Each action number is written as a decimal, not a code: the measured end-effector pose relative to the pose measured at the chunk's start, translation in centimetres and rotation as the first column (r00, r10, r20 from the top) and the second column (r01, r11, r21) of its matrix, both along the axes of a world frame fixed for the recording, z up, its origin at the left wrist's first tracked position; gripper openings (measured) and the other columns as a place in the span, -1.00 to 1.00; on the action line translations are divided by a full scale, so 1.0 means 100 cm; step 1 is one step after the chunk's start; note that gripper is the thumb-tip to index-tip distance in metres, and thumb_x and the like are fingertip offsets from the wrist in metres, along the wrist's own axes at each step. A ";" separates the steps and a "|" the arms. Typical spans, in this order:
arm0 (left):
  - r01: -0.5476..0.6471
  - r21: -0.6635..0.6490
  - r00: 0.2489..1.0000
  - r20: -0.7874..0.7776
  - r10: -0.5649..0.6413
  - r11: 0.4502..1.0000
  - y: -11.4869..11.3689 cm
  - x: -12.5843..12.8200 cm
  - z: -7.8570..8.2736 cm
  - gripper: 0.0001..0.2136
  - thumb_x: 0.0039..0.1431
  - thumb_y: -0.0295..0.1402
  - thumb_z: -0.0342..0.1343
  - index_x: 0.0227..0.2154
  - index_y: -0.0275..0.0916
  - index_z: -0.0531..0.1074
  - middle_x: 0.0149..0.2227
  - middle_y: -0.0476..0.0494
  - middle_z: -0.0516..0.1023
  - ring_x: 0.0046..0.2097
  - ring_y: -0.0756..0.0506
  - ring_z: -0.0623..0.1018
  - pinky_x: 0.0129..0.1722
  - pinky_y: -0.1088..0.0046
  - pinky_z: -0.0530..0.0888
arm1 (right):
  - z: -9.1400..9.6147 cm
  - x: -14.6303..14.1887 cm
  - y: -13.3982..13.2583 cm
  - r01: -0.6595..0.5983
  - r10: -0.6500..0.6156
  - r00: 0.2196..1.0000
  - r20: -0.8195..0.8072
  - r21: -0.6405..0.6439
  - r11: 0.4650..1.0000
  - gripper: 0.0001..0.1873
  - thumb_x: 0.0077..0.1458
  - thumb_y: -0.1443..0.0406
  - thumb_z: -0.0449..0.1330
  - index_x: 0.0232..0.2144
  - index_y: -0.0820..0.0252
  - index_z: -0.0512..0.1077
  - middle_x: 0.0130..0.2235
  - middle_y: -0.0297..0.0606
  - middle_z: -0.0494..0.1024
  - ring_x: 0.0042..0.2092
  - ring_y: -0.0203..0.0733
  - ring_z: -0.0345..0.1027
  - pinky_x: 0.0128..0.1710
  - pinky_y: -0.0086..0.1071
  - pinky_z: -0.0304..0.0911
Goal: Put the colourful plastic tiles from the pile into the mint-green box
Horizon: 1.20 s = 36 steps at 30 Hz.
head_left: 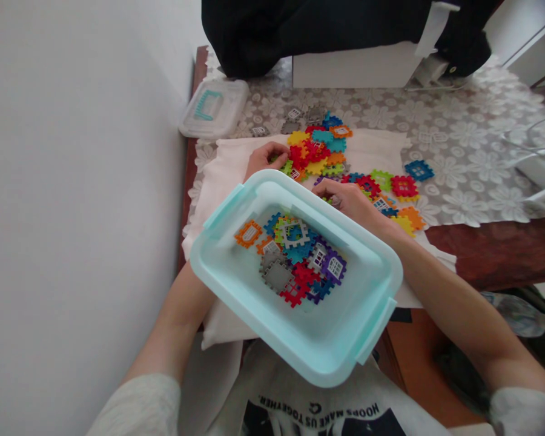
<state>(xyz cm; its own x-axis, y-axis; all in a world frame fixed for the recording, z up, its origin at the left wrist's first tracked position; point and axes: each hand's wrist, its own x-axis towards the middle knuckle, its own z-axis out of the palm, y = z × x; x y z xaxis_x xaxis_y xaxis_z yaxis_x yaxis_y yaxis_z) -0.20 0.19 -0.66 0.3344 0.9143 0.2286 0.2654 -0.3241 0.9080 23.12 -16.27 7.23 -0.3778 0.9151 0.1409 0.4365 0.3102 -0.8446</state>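
Note:
My left hand (pixel 267 157) is past the tub's far rim, its fingers curled in a pinch at a lime-green interlocking tile (pixel 286 163) at the left edge of the pile. My right hand (pixel 347 198) is also beyond the rim, fingers bent together; a bit of green shows by the fingertips, but the rim hides most of what they hold. Between my forearms a light-blue plastic tub (pixel 227 297) sits tilted close to my body. Inside it lie several notched tiles, among them a grey tile (pixel 279 275), a purple window tile (pixel 335 266) and an orange tile (pixel 248 234).
A heap of colourful tiles (pixel 315 151) spreads over a white cloth (pixel 381 145), with more at the right, including a blue window tile (pixel 419 170). A clear lid (pixel 215 109) rests near the wall. Behind stand a white box (pixel 349 69) and black fabric (pixel 336 24).

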 end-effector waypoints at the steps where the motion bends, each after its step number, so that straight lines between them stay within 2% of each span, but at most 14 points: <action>1: 0.005 -0.004 1.000 0.000 -0.005 1.000 0.000 0.000 0.000 -0.68 0.22 0.04 0.31 -0.22 -0.10 0.59 -0.16 0.00 0.69 -0.15 -0.08 0.51 0.01 0.19 0.53 | 0.000 0.000 0.000 -0.004 0.004 1.000 -0.003 0.005 1.000 -0.79 0.20 0.20 0.25 -0.17 0.18 0.55 -0.20 -0.24 0.69 -0.24 -0.16 0.49 -0.22 -0.34 0.32; 6: 0.005 -0.017 1.000 -0.025 -0.005 1.000 0.003 -0.001 -0.002 -0.65 0.24 0.11 0.30 -0.21 -0.05 0.57 -0.14 0.05 0.69 -0.11 -0.10 0.51 0.04 0.11 0.48 | 0.002 -0.001 -0.001 -0.024 0.024 1.000 -0.008 0.026 0.999 -0.76 0.20 0.20 0.25 -0.13 0.15 0.59 -0.14 -0.22 0.72 -0.16 -0.10 0.55 -0.14 -0.31 0.39; 16: -0.002 0.006 1.000 0.001 0.002 1.000 0.001 0.000 0.001 -0.52 0.13 0.28 0.30 -0.27 -0.06 0.58 -0.20 0.06 0.69 -0.19 -0.07 0.49 -0.04 0.14 0.52 | 0.000 0.000 0.000 -0.044 0.042 0.999 0.020 0.064 0.997 -0.74 0.19 0.25 0.21 -0.12 0.16 0.62 -0.17 -0.23 0.72 -0.19 -0.12 0.55 -0.14 -0.32 0.38; 21: 0.005 0.027 1.000 0.017 -0.005 1.000 0.001 0.001 0.001 -0.50 0.13 0.29 0.30 -0.25 -0.08 0.58 -0.21 0.03 0.68 -0.21 -0.06 0.49 -0.04 0.16 0.54 | -0.001 0.000 0.000 -0.051 0.050 0.999 0.015 0.068 0.996 -0.75 0.16 0.26 0.22 -0.14 0.12 0.62 -0.15 -0.24 0.72 -0.19 -0.10 0.56 -0.12 -0.29 0.40; 25: -0.012 0.008 1.000 0.010 0.011 1.000 0.001 0.000 -0.001 -0.55 0.15 0.22 0.32 -0.24 -0.08 0.58 -0.21 0.05 0.69 -0.19 -0.05 0.49 -0.03 0.21 0.54 | -0.003 -0.001 0.000 -0.047 0.047 0.999 0.010 0.083 0.995 -0.75 0.15 0.26 0.22 -0.14 0.13 0.61 -0.13 -0.25 0.72 -0.18 -0.11 0.56 -0.08 -0.29 0.40; 32: -0.024 0.004 0.999 0.022 0.024 1.000 -0.002 0.001 0.003 -0.84 0.19 -0.14 0.29 -0.27 -0.08 0.60 -0.23 0.04 0.68 -0.20 -0.07 0.55 -0.05 0.23 0.55 | -0.010 0.000 0.001 -0.061 0.061 0.998 0.003 0.113 0.992 -0.77 0.19 0.23 0.25 -0.13 0.14 0.62 -0.13 -0.24 0.72 -0.20 -0.15 0.53 -0.09 -0.31 0.39; 36: -0.030 -0.005 0.999 0.017 0.030 1.000 -0.005 0.002 0.005 -0.90 0.19 -0.23 0.25 -0.29 -0.08 0.59 -0.23 0.03 0.68 -0.20 -0.07 0.56 -0.05 0.26 0.55 | -0.012 0.001 0.001 -0.070 0.071 0.998 0.001 0.134 0.988 -0.78 0.20 0.28 0.24 -0.12 0.14 0.61 -0.12 -0.27 0.71 -0.22 -0.18 0.52 -0.10 -0.34 0.37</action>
<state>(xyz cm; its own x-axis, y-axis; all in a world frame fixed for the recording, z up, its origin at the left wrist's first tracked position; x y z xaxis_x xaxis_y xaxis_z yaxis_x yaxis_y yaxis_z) 0.02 -0.28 -0.12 0.3028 0.9249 0.2298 0.2598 -0.3121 0.9138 23.25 -16.14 6.06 -0.4400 0.8590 0.2618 0.4068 0.4506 -0.7946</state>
